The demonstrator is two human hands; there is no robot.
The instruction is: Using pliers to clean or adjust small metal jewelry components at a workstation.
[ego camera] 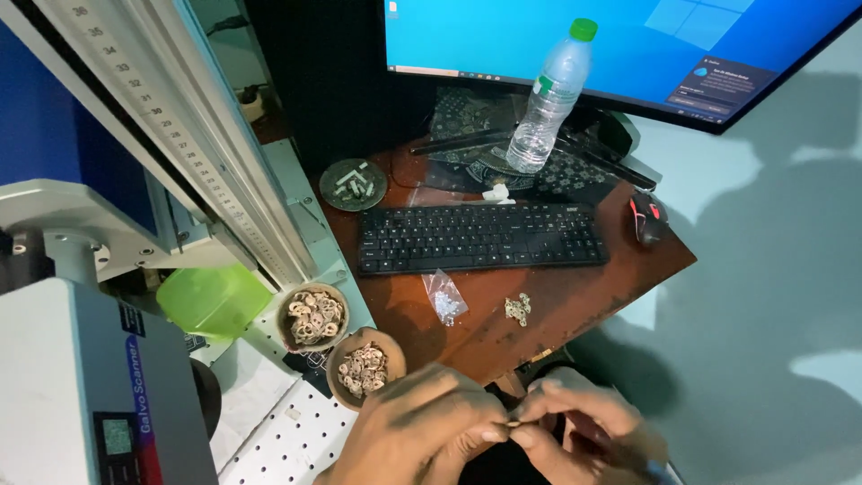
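My left hand (417, 431) and my right hand (575, 427) meet at the bottom of the head view, fingertips pinched together on a tiny pale piece (513, 423). Just left of my left hand stand two small brown bowls, one nearer (365, 366) and one farther (312, 316), both filled with several small pale ring-shaped pieces. A little pile of similar pieces (518, 308) and a small clear plastic bag (444, 296) lie on the brown desk (557, 296) ahead of my hands.
A black keyboard (480, 236), a black-and-red mouse (645, 218), a clear water bottle (549, 99) with a green cap, and a lit monitor (620, 45) sit on the desk. A round ashtray (353, 184) is left of the keyboard. A white machine (90, 377) with a ruled column (171, 135), green lens (214, 299) and perforated plate (287, 440) fills the left.
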